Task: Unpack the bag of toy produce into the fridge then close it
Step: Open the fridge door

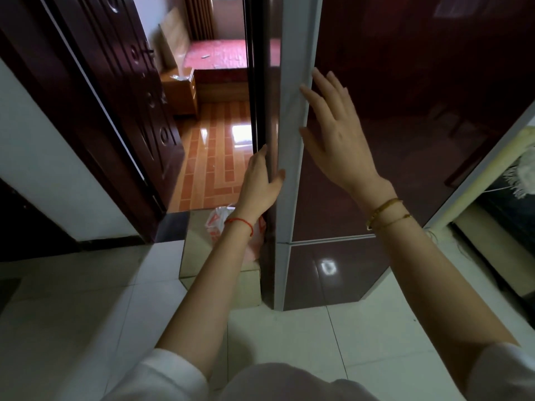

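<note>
Far left: dark wooden door [121,91] stands open, white wall [43,175] beside it. Through the doorway: orange-tiled floor [214,146], small wooden cabinet [181,91], bed [223,55] with red cover.

Bag [223,224], white plastic with red print, sits on a low pale box [202,256] just left of the fridge base, partly hidden behind the left forearm. Contents not visible.

Left hand [260,183] grasps the fridge's left edge: thumb on the grey side strip, fingers wrapped round the dark edge behind it. Red string on that wrist.

Fridge [390,140]: glossy dark red front, grey strip down its left edge. Upper door [405,96] looks flush with the lower door [333,273]; thin seam between them. Can't tell whether it's fully sealed.

Right hand [333,131] is released, fingers straight and spread, palm on the upper door near its left edge, fingertips reaching the grey strip. Gold bracelets on that wrist.

Right of the fridge: pale wall edge, something white and fringed [521,175] above a dark surface. Pale floor tiles [289,328] underfoot, white sleeves at the bottom.
</note>
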A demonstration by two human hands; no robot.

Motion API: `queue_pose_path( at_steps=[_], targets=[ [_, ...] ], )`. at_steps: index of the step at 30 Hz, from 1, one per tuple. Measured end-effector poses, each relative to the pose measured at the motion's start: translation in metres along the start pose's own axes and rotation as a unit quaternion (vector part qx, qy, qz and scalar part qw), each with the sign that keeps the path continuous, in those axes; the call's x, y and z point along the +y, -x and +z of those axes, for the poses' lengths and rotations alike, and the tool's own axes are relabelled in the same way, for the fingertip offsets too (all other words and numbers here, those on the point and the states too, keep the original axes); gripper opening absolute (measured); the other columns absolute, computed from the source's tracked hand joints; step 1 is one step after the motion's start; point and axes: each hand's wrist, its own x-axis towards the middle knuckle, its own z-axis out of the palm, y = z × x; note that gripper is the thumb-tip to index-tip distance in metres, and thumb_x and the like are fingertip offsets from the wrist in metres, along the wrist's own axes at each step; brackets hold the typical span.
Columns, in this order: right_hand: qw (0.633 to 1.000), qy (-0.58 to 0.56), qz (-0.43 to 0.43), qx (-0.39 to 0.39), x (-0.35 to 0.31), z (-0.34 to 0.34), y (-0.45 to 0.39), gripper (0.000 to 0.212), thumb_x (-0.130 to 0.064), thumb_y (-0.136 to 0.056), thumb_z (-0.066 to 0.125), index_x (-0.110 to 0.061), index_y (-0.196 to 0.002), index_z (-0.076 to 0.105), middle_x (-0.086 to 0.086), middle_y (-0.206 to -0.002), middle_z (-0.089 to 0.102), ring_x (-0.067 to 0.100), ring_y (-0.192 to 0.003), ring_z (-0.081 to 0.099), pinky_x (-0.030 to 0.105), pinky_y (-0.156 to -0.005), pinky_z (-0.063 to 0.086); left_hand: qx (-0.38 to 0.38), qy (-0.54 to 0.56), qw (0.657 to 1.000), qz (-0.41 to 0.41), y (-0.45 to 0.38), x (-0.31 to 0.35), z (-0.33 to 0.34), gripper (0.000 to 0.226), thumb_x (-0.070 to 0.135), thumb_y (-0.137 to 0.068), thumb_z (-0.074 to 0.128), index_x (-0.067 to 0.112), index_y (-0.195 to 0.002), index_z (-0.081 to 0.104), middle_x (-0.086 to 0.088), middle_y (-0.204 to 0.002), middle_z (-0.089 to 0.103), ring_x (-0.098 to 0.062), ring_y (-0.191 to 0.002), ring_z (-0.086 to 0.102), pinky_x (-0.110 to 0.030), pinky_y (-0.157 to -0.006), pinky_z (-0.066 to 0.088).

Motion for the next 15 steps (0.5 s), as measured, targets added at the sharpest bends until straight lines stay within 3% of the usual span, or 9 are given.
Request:
queue_pose_path(
  at_steps=[3, 7, 12, 15],
  targets=[
    [1.000, 0.006, 0.000, -0.005, 0.004, 0.008, -0.006, 0.059, -0.023, -0.098, 0.050, -0.012, -0.152, 0.029, 0.008, -0.162, 0.018, 0.028, -0.152, 0.009, 0.044, -0.124, 0.010, -0.016, 0.020, 0.999, 0.039, -0.012, 0.007, 0.003, 0.054, 0.013, -0.097, 0.056, 0.009, -0.147, 0.035, -0.002, -0.142, 0.045, -0.014, -0.133, 0.040, -0.011, -0.098, 0.027],
    [1.000, 0.012, -0.002, -0.017, 0.008, 0.016, -0.008, 0.062, -0.021, -0.098, 0.051, -0.012, -0.153, 0.025, 0.008, -0.163, 0.014, 0.027, -0.152, 0.006, 0.040, -0.125, 0.006, -0.029, 0.037, 0.997, 0.063, -0.028, -0.001, 0.011, 0.047, 0.014, -0.096, 0.056, 0.009, -0.142, 0.044, -0.008, -0.138, 0.054, -0.020, -0.128, 0.050, -0.027, -0.106, 0.040],
    [1.000, 0.001, -0.003, -0.027, 0.010, 0.020, -0.011, 0.063, -0.021, -0.098, 0.051, -0.012, -0.154, 0.024, 0.008, -0.164, 0.012, 0.026, -0.152, 0.006, 0.041, -0.125, 0.007, -0.029, 0.029, 0.997, 0.072, -0.037, -0.012, 0.018, 0.045, 0.016, -0.096, 0.055, 0.012, -0.140, 0.046, -0.006, -0.136, 0.055, -0.020, -0.128, 0.050, -0.033, -0.108, 0.041],
    [0.999, -0.007, 0.001, -0.036, 0.011, 0.021, -0.011, 0.063, -0.022, -0.099, 0.051, -0.013, -0.154, 0.023, 0.008, -0.164, 0.010, 0.025, -0.152, 0.005, 0.042, -0.125, 0.009, -0.037, 0.002, 0.998, 0.051, -0.039, -0.014, 0.019, 0.044, 0.015, -0.098, 0.052, 0.013, -0.141, 0.046, -0.008, -0.139, 0.051, -0.020, -0.129, 0.047, -0.024, -0.103, 0.036]
  ],
)
